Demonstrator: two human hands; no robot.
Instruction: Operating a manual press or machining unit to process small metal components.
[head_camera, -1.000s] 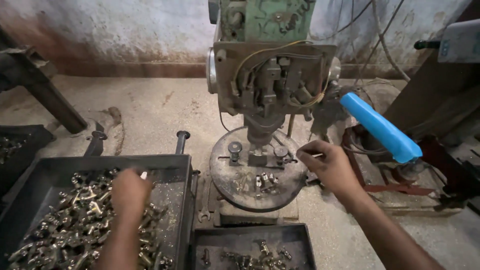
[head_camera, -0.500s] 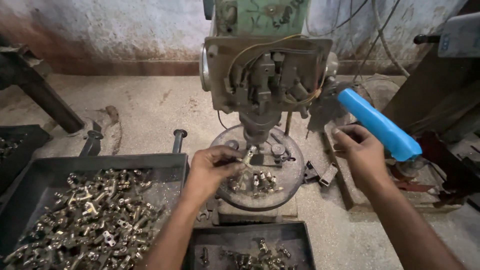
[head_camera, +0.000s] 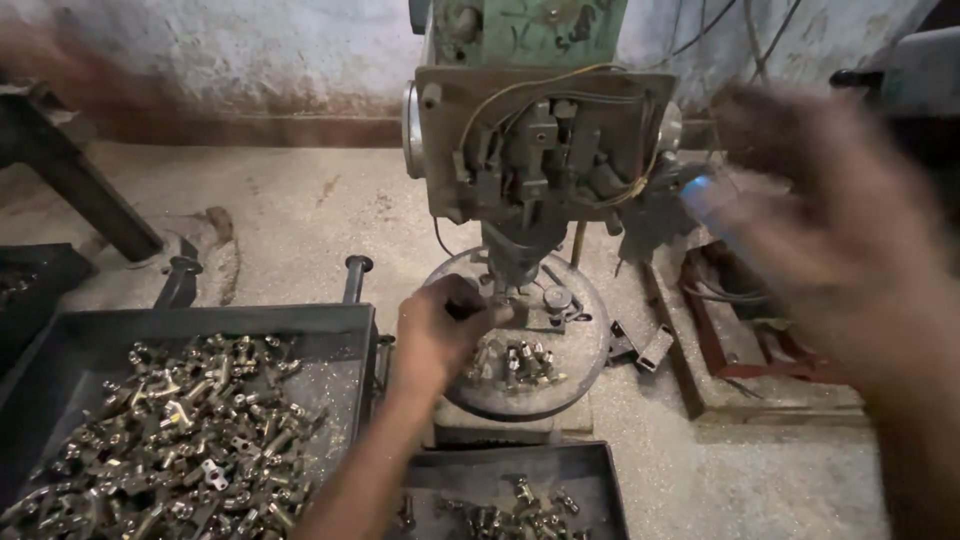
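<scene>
Under the drill head (head_camera: 540, 150), at the twelve o'clock edge of the round plate (head_camera: 585, 350), the left hand (head_camera: 435, 335) is pinching a small metal part (head_camera: 497, 312), fingers (head_camera: 470, 300) closing around it so tightly that little of it is showing. Its long axis is seeming to run roughly from nine to three o'clock, the free end pointing toward the clamp block (head_camera: 555, 300) at three, though I cannot tell this for sure. A small heap of finished parts (head_camera: 512, 362) is lying just beside the hand at five o'clock.

The right hand (head_camera: 840, 230) is sweeping through the air at two o'clock, too blurred for me to tell whether it is open or closed; it is passing near the blue lever (head_camera: 705, 195).

My worry: with fingertips sitting right beneath the spindle, a lever pulled too soon could be catching them. A part seated crooked could also be spinning loose, and a nudge might be scattering the heap into the tray (head_camera: 360, 320) at eight o'clock.
</scene>
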